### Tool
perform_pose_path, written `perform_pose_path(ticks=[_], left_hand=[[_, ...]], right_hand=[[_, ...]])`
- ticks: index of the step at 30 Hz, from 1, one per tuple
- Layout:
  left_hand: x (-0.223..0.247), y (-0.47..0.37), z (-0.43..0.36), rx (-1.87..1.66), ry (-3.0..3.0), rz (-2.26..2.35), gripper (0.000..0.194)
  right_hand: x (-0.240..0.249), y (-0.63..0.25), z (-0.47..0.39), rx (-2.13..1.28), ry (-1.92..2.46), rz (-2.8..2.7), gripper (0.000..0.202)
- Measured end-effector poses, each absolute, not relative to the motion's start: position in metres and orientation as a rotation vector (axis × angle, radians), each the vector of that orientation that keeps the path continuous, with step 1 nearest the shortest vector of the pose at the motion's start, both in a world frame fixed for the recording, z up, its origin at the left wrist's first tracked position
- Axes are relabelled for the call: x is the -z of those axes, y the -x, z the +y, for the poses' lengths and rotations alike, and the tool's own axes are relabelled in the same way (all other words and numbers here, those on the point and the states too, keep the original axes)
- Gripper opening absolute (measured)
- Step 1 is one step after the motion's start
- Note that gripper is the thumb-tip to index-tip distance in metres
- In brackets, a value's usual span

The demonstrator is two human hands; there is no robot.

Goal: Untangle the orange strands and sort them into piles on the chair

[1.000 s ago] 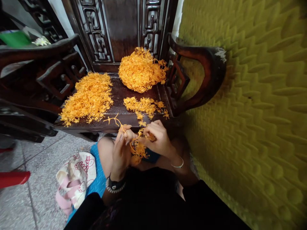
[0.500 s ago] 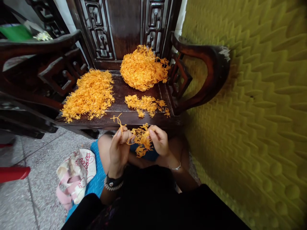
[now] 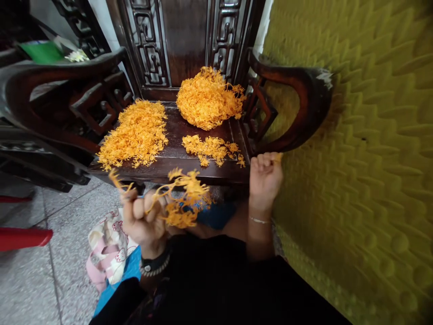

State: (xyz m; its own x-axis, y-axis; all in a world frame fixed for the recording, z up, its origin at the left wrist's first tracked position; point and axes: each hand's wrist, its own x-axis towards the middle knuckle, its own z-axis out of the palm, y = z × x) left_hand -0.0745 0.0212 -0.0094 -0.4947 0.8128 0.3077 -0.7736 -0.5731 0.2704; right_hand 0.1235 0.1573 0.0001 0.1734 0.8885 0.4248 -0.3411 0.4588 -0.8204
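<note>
My left hand [image 3: 144, 219] is closed around a string of orange branching pieces [image 3: 184, 216] that look like soft plastic. The string hangs to the right of the fingers, blurred by motion, and a thin stem sticks up past the thumb. Well apart to the right, by the chair seat's front corner, my right hand [image 3: 266, 176] is closed, with a small orange bit [image 3: 278, 158] showing at its fingertips. On the dark wooden chair seat [image 3: 172, 122] lie a wide orange heap [image 3: 135, 133] at left, a tall rounded heap [image 3: 209, 99] at the back right and a small scatter [image 3: 211, 149] in front of it.
Carved armrests flank the seat, the right armrest [image 3: 301, 104] near a textured yellow-green surface [image 3: 365, 180]. A white and pink cloth bag [image 3: 108, 253] lies on the floor beside a blue mat [image 3: 122, 271]. Something red [image 3: 25, 238] juts in from the left.
My hands have moved apart, the left one leftward with the orange string and the right one rightward and up. The string now swings from my left hand alone. The view has shifted slightly.
</note>
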Motion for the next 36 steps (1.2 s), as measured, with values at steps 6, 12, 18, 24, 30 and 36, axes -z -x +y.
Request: perform_pose_path(ticks=[6,12,18,24,30,36], left_hand=[[0.003,0.092,0.017,-2.054,-0.560,-0.189,0.014],[-0.006,0.087,0.024,-1.955,-0.578,-0.223,0.024],[-0.007,0.088,0.030,-1.870,-0.537,-0.246,0.024],[-0.005,0.082,0.038,-1.826,-0.481,-0.133,0.021],[-0.003,0.072,0.042,-1.803,-0.387,0.083,0.014],[-0.002,0.062,0.045,-1.771,-0.455,0.286,0.029]], right_hand=[[0.030,-0.127,0.203,-0.625,0.982,-1.466,0.022],[0.047,-0.132,0.227,-0.184,1.318,-1.864,0.026],[0.054,-0.123,0.227,-0.071,1.493,-1.921,0.035],[0.017,-0.110,0.165,-0.551,0.779,-1.780,0.027],[-0.021,-0.099,0.102,-0.730,0.169,-2.258,0.043],[-0.005,-0.091,0.104,-0.845,0.257,-2.529,0.019]])
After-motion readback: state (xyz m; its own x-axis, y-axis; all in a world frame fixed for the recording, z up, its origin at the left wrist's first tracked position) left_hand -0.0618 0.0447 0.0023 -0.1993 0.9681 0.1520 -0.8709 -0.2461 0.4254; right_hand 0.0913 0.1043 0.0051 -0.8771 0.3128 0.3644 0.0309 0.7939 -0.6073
